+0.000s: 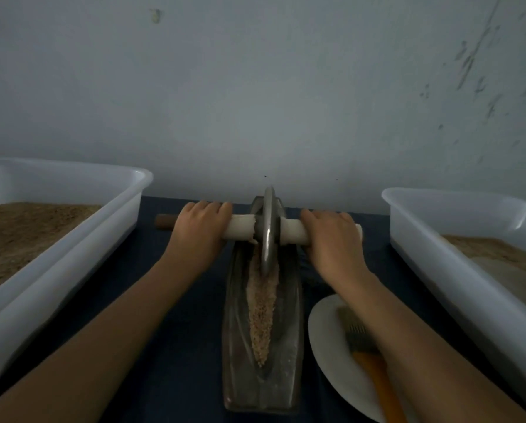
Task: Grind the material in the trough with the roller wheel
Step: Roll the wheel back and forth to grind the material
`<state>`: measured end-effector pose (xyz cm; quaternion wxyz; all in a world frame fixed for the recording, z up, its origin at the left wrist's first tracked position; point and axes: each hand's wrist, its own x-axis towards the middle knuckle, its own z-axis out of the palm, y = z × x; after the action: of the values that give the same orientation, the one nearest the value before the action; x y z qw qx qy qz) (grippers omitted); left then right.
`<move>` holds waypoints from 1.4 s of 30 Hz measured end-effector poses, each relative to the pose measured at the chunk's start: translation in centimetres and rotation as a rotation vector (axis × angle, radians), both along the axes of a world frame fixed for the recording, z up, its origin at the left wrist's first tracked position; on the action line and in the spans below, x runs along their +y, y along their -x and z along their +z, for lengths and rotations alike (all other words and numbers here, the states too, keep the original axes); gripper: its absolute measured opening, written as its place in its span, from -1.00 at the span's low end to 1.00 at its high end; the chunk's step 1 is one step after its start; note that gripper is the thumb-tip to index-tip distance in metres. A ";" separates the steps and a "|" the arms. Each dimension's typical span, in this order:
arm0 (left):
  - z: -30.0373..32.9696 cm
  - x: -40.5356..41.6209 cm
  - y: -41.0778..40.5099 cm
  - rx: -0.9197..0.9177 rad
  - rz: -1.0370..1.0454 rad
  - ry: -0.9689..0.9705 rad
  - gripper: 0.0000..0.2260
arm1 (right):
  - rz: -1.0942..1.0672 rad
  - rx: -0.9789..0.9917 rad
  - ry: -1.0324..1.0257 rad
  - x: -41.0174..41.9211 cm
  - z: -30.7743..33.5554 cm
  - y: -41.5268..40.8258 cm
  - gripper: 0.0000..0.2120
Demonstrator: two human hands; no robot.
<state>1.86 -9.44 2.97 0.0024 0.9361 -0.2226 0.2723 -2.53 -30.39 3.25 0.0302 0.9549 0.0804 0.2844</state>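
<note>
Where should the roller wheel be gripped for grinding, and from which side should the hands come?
Grip the roller wheel by its axle handle, one hand on each side of the disc, coming from above. The axle lies crosswise over the trough, so the left hand and right hand wrapping it from above likely keeps the thin disc upright in the groove.

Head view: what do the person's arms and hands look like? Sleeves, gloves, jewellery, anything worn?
Both forearms are bare as far as the frame's lower edge; no sleeves show. The left hand and right hand wear no gloves. No rings, watch, bracelets or markings are visible on the backs of the hands or the wrists. Fingertips curl out of sight, so the nails cannot be judged. The dim light limits fine detail.
</note>
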 end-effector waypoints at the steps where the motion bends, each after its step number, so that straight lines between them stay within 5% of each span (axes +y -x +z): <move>1: 0.1 0.1 0.1 0.036 0.006 -0.024 -0.76 | -0.005 0.024 0.019 0.0 0.1 0.1 -0.89; 13: 5.0 1.0 4.4 0.785 -0.047 -0.367 -0.65 | 0.091 0.831 0.023 0.6 4.8 4.7 -0.88; 19: 5.8 1.5 4.9 0.992 -0.117 -0.315 -0.74 | 0.109 0.988 -0.038 0.8 6.2 6.1 -0.86; 24: 4.1 1.0 2.7 0.746 -0.044 -0.285 -0.71 | -0.015 0.766 0.123 1.2 4.5 3.4 -0.79; 33: 0.4 -0.4 0.2 0.024 0.057 -0.058 -0.77 | 0.010 0.084 -0.008 -0.3 0.4 -0.6 -0.86; 37: 0.6 -0.3 0.3 0.037 0.041 -0.066 -0.78 | 0.008 0.089 0.019 -0.5 0.4 -0.5 -0.89; 42: 2.2 0.2 1.3 0.365 0.054 -0.162 -0.71 | -0.004 0.406 0.047 -0.2 1.8 0.6 -0.84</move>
<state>0.53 -9.21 5.16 -0.0400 0.9726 -0.2146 0.0793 -3.18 -30.61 5.04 0.0363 0.9917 0.0896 0.0842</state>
